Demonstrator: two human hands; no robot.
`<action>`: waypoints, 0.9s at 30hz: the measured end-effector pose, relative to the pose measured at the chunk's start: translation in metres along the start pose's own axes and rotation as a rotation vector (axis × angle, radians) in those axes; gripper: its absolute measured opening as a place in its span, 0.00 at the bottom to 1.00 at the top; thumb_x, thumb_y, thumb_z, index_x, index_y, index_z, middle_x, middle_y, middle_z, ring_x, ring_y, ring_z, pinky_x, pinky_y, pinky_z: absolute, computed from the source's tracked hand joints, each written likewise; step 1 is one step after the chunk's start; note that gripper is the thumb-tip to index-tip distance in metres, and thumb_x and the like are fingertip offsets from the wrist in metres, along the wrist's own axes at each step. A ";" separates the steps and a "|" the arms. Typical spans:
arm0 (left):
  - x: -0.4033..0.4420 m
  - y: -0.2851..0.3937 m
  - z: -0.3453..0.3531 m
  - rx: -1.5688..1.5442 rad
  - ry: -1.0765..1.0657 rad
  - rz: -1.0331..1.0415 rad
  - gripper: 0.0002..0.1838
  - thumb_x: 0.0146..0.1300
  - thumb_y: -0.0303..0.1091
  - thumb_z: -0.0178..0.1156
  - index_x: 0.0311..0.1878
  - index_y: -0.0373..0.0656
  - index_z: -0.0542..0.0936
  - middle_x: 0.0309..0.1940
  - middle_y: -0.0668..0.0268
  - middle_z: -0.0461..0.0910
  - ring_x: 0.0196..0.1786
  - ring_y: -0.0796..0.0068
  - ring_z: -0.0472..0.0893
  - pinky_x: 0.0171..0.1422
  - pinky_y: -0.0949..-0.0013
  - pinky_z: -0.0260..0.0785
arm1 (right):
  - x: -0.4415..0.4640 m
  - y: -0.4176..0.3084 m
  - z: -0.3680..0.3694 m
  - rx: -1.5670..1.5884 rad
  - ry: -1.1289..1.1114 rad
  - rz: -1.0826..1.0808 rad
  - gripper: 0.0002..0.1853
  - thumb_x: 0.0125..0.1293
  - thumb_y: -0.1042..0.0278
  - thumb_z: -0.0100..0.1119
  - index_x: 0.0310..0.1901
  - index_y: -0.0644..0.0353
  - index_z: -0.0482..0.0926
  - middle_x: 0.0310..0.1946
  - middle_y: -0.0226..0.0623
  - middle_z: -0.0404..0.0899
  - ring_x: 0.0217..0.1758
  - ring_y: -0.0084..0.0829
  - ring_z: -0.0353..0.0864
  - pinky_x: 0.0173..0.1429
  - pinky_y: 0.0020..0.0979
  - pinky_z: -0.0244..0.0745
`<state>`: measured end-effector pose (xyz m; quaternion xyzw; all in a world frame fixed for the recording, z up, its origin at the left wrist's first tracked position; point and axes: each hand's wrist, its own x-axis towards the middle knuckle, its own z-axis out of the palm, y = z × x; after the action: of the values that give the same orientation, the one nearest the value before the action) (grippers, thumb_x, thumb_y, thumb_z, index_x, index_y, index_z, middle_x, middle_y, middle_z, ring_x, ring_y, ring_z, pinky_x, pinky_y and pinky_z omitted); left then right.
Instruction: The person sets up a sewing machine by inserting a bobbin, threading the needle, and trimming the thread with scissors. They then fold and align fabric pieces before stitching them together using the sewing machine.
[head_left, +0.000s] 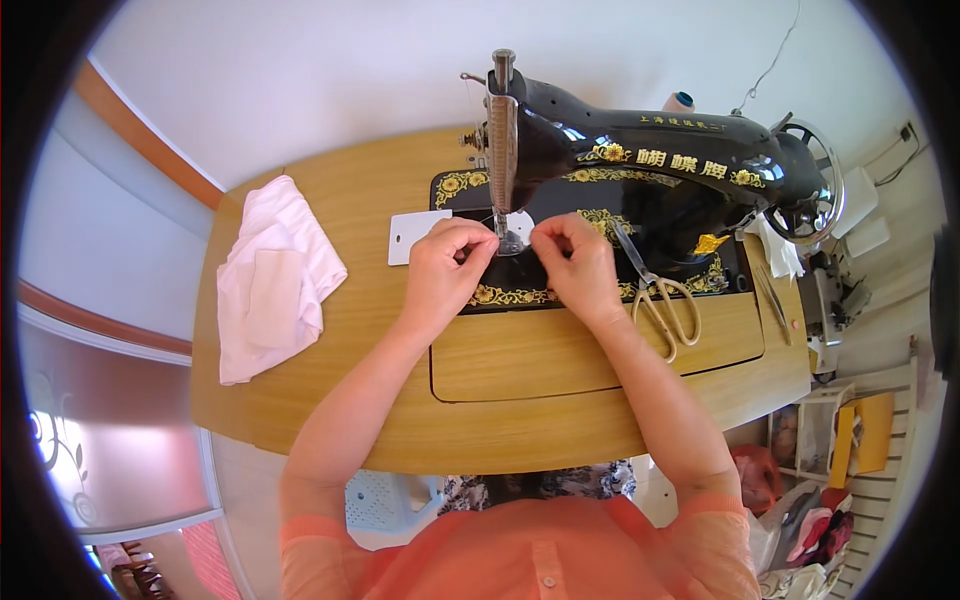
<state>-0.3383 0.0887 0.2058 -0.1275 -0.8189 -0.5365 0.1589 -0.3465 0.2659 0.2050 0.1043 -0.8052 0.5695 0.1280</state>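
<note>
Both pinched hands, left (453, 262) and right (575, 262), flank the glossy black sewing machine's (650, 140) metal needle; whether they grip thread, I cannot tell. Crumpled pale cloth (275, 280) lies left of them on the wood-grain table (330, 400).

The wooden table (520, 430) in front of you carried a black sewing machine (640, 140), set into its top. On your left there lay a pale pink cloth (270, 290), loosely folded. A white card (405, 240) was at the left edge of the machine bed (500, 296). Scissors (650, 281) rested partly on this bed. Farther right were tweezers (772, 297) and, perhaps, a small pinkish piece (796, 324).
</note>
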 end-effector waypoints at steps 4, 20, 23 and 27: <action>0.011 -0.006 0.004 0.099 0.052 0.083 0.03 0.58 0.24 0.65 0.35 0.37 0.83 0.35 0.65 0.83 0.38 0.76 0.79 0.43 0.74 0.70 | 0.007 0.000 -0.019 -0.223 0.040 -0.176 0.03 0.56 0.76 0.63 0.31 0.61 0.79 0.30 0.38 0.77 0.30 0.36 0.80 0.34 0.33 0.74; 0.014 -0.007 0.009 0.126 0.083 -0.076 0.05 0.56 0.24 0.65 0.36 0.38 0.85 0.35 0.61 0.84 0.39 0.73 0.81 0.44 0.72 0.72 | -0.016 -0.010 -0.010 -0.434 -0.078 -0.360 0.05 0.50 0.73 0.67 0.27 0.57 0.79 0.26 0.33 0.74 0.33 0.37 0.78 0.35 0.36 0.73; 0.014 -0.006 0.009 0.127 0.084 -0.062 0.05 0.56 0.23 0.65 0.36 0.38 0.85 0.35 0.62 0.84 0.38 0.73 0.80 0.43 0.72 0.71 | -0.015 -0.009 -0.011 -0.436 -0.085 -0.367 0.05 0.50 0.74 0.67 0.27 0.57 0.79 0.26 0.33 0.74 0.33 0.36 0.78 0.35 0.36 0.73; 0.013 -0.005 0.008 0.241 0.080 0.117 0.03 0.55 0.22 0.65 0.33 0.37 0.84 0.34 0.62 0.83 0.38 0.68 0.80 0.42 0.71 0.72 | -0.014 -0.010 -0.012 -0.431 -0.094 -0.374 0.05 0.50 0.74 0.67 0.27 0.57 0.79 0.26 0.33 0.74 0.33 0.36 0.77 0.35 0.36 0.73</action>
<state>-0.3529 0.0951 0.2039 -0.1335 -0.8618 -0.4285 0.2364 -0.3288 0.2740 0.2128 0.2477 -0.8794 0.3465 0.2125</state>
